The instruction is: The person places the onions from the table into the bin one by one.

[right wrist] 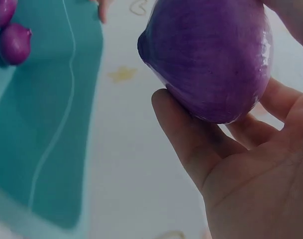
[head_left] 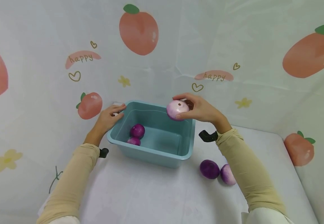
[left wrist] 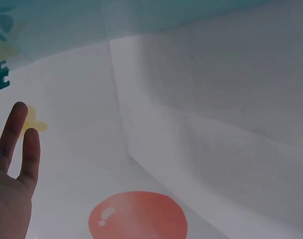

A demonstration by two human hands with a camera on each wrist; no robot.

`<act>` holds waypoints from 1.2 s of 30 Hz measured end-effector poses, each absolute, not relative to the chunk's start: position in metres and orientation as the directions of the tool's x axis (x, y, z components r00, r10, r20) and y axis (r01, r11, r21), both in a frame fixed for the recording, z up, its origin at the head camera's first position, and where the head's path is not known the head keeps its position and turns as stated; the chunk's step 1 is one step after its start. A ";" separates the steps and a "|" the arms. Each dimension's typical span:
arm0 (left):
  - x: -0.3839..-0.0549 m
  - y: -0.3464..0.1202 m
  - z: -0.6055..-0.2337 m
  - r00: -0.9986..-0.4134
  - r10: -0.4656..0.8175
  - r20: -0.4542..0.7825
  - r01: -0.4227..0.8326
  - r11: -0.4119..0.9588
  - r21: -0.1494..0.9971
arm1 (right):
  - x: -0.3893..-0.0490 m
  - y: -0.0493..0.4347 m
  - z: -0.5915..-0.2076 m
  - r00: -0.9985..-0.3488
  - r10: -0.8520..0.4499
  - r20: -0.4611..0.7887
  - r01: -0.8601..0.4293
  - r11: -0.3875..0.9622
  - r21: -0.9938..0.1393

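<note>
My right hand (head_left: 199,109) holds a purple-and-white onion (head_left: 176,109) above the right back part of a blue-green plastic bin (head_left: 150,157). In the right wrist view, fingers and thumb are around the same onion (right wrist: 211,59), its pointed end facing the bin. At the bin's back left corner, my left hand (head_left: 108,117) touches the rim; in the left wrist view two of its fingers (left wrist: 31,157) look straight. Inside the bin, two purple onions (head_left: 137,131) lie together at the left end, one behind the other.
On the white table (head_left: 139,189), right of the bin, are a dark purple onion (head_left: 209,169) and a paler onion (head_left: 228,175) partly hidden by the right sleeve. Behind stands a white cloth backdrop (head_left: 167,37) printed with fruit and flowers, close to the bin's back side.
</note>
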State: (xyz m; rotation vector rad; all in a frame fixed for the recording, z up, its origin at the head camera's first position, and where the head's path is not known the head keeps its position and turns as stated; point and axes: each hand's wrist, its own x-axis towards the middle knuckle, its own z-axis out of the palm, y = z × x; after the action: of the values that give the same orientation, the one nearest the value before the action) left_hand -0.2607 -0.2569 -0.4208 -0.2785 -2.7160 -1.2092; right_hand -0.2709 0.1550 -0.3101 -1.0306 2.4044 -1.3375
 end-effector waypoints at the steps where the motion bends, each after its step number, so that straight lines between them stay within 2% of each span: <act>1: -0.261 -0.257 -0.421 -0.971 0.106 0.213 0.229 0.657 0.718 | -0.273 0.149 -0.312 -0.731 -0.667 0.143 -0.478 0.352 -0.804; 18: -0.261 -0.256 -0.421 -0.968 0.101 0.229 0.237 0.659 0.714 | -0.304 0.064 -0.362 -0.684 -0.728 0.043 -0.398 0.324 -0.858; 27: -0.263 -0.255 -0.422 -0.966 0.100 0.237 0.243 0.660 0.711 | -0.311 0.037 -0.386 -0.686 -0.725 -0.055 -0.358 0.403 -0.843; 36: -0.263 -0.257 -0.421 -0.970 0.090 0.226 0.228 0.658 0.718 | -0.310 0.033 -0.410 -0.699 -0.687 -0.200 -0.383 0.596 -0.706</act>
State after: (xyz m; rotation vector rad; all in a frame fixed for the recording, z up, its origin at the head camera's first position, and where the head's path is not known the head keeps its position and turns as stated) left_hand -0.2632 -0.2573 -0.4214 -0.2614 -2.7019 -1.2055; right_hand -0.3103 0.0328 -0.4103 -0.8521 2.3685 -0.8944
